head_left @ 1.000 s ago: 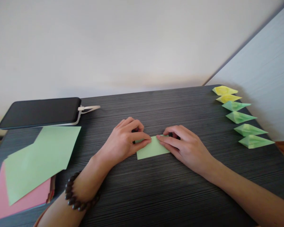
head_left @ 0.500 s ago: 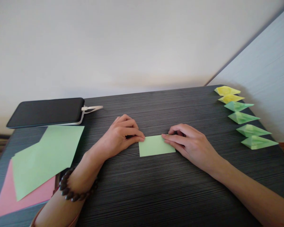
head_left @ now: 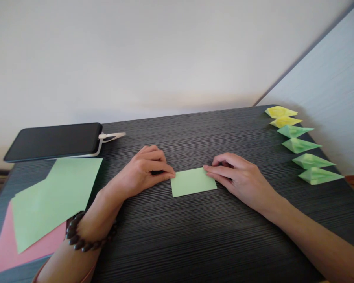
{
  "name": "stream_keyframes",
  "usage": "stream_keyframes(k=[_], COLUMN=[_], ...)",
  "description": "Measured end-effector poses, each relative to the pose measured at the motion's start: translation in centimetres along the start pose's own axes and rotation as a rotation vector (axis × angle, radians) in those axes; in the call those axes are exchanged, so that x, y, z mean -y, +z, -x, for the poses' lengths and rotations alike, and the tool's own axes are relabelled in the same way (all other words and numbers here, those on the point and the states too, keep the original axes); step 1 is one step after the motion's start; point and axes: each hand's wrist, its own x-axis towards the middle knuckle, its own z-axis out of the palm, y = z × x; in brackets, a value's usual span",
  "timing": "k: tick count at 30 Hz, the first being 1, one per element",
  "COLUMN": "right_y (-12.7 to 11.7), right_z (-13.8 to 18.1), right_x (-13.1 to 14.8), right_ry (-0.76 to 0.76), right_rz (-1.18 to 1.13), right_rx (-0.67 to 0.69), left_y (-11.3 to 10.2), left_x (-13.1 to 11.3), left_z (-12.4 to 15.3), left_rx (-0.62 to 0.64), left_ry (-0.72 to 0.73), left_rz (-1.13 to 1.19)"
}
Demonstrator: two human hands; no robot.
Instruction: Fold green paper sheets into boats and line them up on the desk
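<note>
A small folded green paper rectangle (head_left: pixel 193 182) lies flat on the dark striped table (head_left: pixel 194 239). My left hand (head_left: pixel 140 173) rests beside its left end, fingers curled together, the index fingertip touching the upper left corner. My right hand (head_left: pixel 238 177) sits at the right end, fingers close together and pressing on the upper right corner. A dark bead bracelet (head_left: pixel 87 237) circles my left wrist.
A black phone (head_left: pixel 53 140) with a white cable (head_left: pixel 110 136) lies at the back left. Green sheets (head_left: pixel 56 192) overlap a pink sheet (head_left: pixel 6 251) at the front left. Yellow folded pieces (head_left: pixel 280 112) and green folded pieces (head_left: pixel 311 161) line the right edge by a pale wall (head_left: pixel 330 86).
Both hands slid outward off the top of the folded paper to its two ends, leaving the rectangle fully uncovered and flat. The view shifted slightly.
</note>
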Motion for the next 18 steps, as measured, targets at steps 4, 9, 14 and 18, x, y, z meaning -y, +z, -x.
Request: stream_keyframes(k=[4, 9, 14, 18], right_y=[0.0, 0.1, 0.2, 0.0], right_z=[0.0, -0.1, -0.7, -1.3], right_x=[-0.1, -0.5, -0.8, -0.6], right_ry=[-0.005, 0.002, 0.016, 0.044], right_rz=[-0.012, -0.073, -0.153, -0.206], right_rx=[-0.009, -0.005, 0.009, 0.002], left_y=[-0.2, -0.3, 0.7, 2.7], left_x=[0.1, 0.2, -1.6, -3.7], left_z=[0.2, 0.4, -0.3, -1.6], left_rx=[0.0, 0.02, -0.011, -0.064], left_ry=[-0.009, -0.022, -0.085, -0.135], left_rz=[0.01, -0.001, -0.124, -0.206])
